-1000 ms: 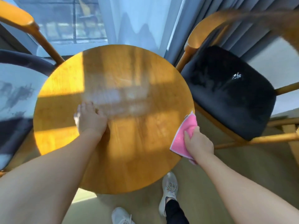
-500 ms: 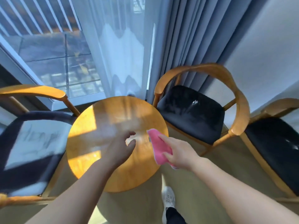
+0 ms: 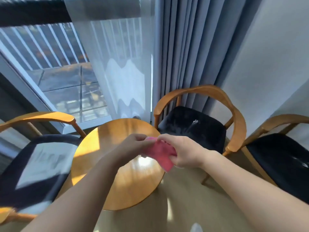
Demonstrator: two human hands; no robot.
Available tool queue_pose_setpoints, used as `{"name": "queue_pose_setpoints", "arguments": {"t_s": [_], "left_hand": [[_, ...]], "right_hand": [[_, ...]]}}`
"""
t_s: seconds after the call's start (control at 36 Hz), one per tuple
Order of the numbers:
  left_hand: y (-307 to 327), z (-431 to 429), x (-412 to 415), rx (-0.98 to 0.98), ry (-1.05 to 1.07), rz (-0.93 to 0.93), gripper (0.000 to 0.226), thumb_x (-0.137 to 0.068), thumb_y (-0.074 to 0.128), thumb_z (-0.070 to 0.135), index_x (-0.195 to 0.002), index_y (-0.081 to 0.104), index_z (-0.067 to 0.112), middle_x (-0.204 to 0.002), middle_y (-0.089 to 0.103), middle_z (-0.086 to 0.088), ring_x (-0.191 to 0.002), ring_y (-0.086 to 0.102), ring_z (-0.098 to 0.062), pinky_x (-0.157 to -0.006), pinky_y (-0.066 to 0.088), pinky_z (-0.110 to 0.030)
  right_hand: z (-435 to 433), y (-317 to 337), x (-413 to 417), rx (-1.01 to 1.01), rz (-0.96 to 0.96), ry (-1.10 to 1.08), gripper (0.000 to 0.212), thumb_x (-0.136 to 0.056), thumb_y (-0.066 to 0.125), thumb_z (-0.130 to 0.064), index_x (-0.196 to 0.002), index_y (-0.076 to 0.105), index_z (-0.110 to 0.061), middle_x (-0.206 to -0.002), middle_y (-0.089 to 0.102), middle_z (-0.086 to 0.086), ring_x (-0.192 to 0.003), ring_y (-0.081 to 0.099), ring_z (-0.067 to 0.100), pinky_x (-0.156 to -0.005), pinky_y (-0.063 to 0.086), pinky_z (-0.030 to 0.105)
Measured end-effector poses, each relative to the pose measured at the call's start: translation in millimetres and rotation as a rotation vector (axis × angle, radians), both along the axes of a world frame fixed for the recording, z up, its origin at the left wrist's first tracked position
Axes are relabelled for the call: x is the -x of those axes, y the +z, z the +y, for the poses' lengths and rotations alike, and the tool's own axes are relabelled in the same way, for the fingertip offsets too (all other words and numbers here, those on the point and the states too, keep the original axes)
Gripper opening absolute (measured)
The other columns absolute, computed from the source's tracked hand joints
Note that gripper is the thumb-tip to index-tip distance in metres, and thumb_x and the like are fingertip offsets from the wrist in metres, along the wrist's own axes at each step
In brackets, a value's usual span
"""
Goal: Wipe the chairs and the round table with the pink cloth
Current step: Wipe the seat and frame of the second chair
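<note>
The pink cloth [image 3: 160, 153] hangs in the air above the right side of the round wooden table [image 3: 107, 148]. My right hand [image 3: 182, 151] grips its right part, fingers curled round it. My left hand [image 3: 135, 143] pinches the cloth's top left edge. A wooden chair with a dark seat [image 3: 197, 129] stands right behind the table. A second one [image 3: 38, 158] is at the left, half in sunlight. A third chair [image 3: 280, 158] sits at the far right.
A sheer white curtain [image 3: 120, 64] and grey drapes [image 3: 189, 47] hang behind the table, in front of a balcony window [image 3: 55, 67]. A pale wall [image 3: 270, 61] rises at the right. Beige floor [image 3: 184, 203] lies below, with a shoe tip [image 3: 196, 228] at the bottom edge.
My view has risen and pulled back from the table. My right hand lifted the cloth off the table edge. My left hand left the tabletop and took hold of the cloth.
</note>
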State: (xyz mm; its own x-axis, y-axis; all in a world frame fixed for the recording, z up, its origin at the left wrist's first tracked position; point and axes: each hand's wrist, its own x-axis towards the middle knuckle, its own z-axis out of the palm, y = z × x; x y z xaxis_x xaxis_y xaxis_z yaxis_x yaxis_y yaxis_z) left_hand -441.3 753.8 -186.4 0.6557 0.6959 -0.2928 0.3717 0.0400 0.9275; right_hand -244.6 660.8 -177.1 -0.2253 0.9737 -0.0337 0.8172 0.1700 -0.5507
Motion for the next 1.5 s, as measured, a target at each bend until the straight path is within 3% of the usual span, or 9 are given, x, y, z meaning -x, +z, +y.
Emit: {"name": "queue_pose_setpoints", "arguments": {"t_s": [0.08, 0.19, 0.53, 0.69, 0.81, 0.89, 1.03, 1.33, 1.5], "left_hand": [[4.6, -4.9, -24.4, 0.073, 0.049, -0.036, 0.017, -0.072, 0.070, 0.039, -0.080, 0.073, 0.024, -0.071, 0.066, -0.002, -0.062, 0.061, -0.018, -0.052, 0.049, -0.029], [7.4, -13.8, -68.1, 0.085, 0.056, -0.035, 0.029, -0.076, 0.068, 0.053, -0.080, 0.073, 0.024, -0.066, 0.066, 0.000, -0.058, 0.061, -0.018, -0.052, 0.049, -0.029], [30.0, -20.0, -180.7, -0.073, 0.260, -0.274, 0.017, -0.080, 0.063, 0.023, -0.063, 0.065, 0.024, -0.058, 0.055, 0.010, -0.054, 0.051, -0.005, -0.050, 0.042, -0.017], [40.4, -3.5, -207.6, -0.148, 0.313, -0.270, 0.017, -0.077, 0.064, 0.023, -0.066, 0.055, 0.015, -0.058, 0.049, 0.001, -0.054, 0.047, -0.012, -0.049, 0.040, -0.022], [44.8, 12.3, -218.6, -0.144, 0.305, -0.289, 0.018, -0.073, 0.066, 0.026, -0.058, 0.056, 0.022, -0.057, 0.049, 0.000, -0.053, 0.047, -0.012, -0.048, 0.040, -0.022], [42.4, 27.5, -222.7, -0.117, 0.288, -0.325, 0.017, -0.069, 0.067, 0.029, -0.061, 0.058, 0.018, -0.059, 0.050, 0.000, -0.055, 0.048, -0.012, -0.050, 0.041, -0.021], [34.8, 56.4, -227.9, -0.071, 0.202, -0.355, 0.010, -0.071, 0.066, 0.025, -0.062, 0.068, 0.023, -0.058, 0.056, 0.007, -0.056, 0.054, -0.005, -0.052, 0.043, -0.017], [16.2, 139.3, -252.0, 0.054, 0.324, -0.121, 0.048, -0.076, 0.074, 0.039, -0.117, 0.054, 0.022, -0.111, 0.059, -0.009, -0.101, 0.061, -0.028, -0.088, 0.053, -0.045], [0.2, 173.4, -274.5, 0.001, 0.382, -0.126, 0.038, -0.079, 0.075, 0.021, -0.116, 0.065, 0.021, -0.113, 0.062, -0.003, -0.105, 0.059, -0.023, -0.086, 0.055, -0.039]], "right_hand": [[4.5, 4.8, -26.6, 0.009, 0.061, 0.055, 0.064, -0.074, 0.062, -0.016, -0.129, 0.041, -0.040, -0.104, 0.061, -0.014, -0.089, 0.059, 0.009, -0.075, 0.052, 0.029], [7.6, 4.2, -73.1, 0.024, 0.137, 0.084, 0.068, -0.073, 0.064, -0.009, -0.133, 0.042, -0.033, -0.122, 0.054, -0.012, -0.103, 0.056, 0.010, -0.087, 0.051, 0.030], [7.6, -11.3, -201.1, 0.069, 0.135, -0.083, 0.074, -0.085, 0.065, -0.030, -0.149, 0.028, -0.031, -0.148, 0.038, -0.011, -0.124, 0.045, 0.005, -0.094, 0.034, 0.017], [24.4, -28.3, -223.3, 0.334, 0.185, -0.386, 0.059, -0.090, 0.060, -0.045, -0.141, 0.044, -0.021, -0.116, 0.060, -0.004, -0.095, 0.057, 0.011, -0.073, 0.046, 0.023], [37.1, -38.0, -223.9, 0.567, 0.530, -0.487, 0.063, -0.089, 0.063, -0.038, -0.145, 0.038, -0.023, -0.111, 0.059, -0.002, -0.096, 0.063, 0.015, -0.074, 0.055, 0.029], [50.2, -40.6, -219.9, 0.630, 0.761, -0.466, 0.049, -0.076, 0.066, -0.041, -0.121, 0.051, -0.031, -0.117, 0.061, 0.000, -0.104, 0.061, 0.021, -0.085, 0.054, 0.038], [77.4, -45.8, -220.5, 0.395, 1.082, -0.594, 0.021, -0.094, 0.058, -0.018, -0.114, 0.063, -0.019, -0.109, 0.071, 0.005, -0.106, 0.065, 0.026, -0.086, 0.053, 0.039], [151.2, -9.3, -269.3, 0.116, 1.037, -0.720, 0.049, -0.083, 0.058, 0.008, -0.124, 0.057, -0.019, -0.106, 0.063, 0.012, -0.098, 0.063, 0.026, -0.088, 0.053, 0.042], [168.3, 2.2, -302.9, 0.146, 0.341, -0.617, 0.040, -0.079, 0.071, -0.002, -0.118, 0.065, -0.011, -0.107, 0.065, 0.004, -0.096, 0.062, 0.018, -0.084, 0.054, 0.033]]}}
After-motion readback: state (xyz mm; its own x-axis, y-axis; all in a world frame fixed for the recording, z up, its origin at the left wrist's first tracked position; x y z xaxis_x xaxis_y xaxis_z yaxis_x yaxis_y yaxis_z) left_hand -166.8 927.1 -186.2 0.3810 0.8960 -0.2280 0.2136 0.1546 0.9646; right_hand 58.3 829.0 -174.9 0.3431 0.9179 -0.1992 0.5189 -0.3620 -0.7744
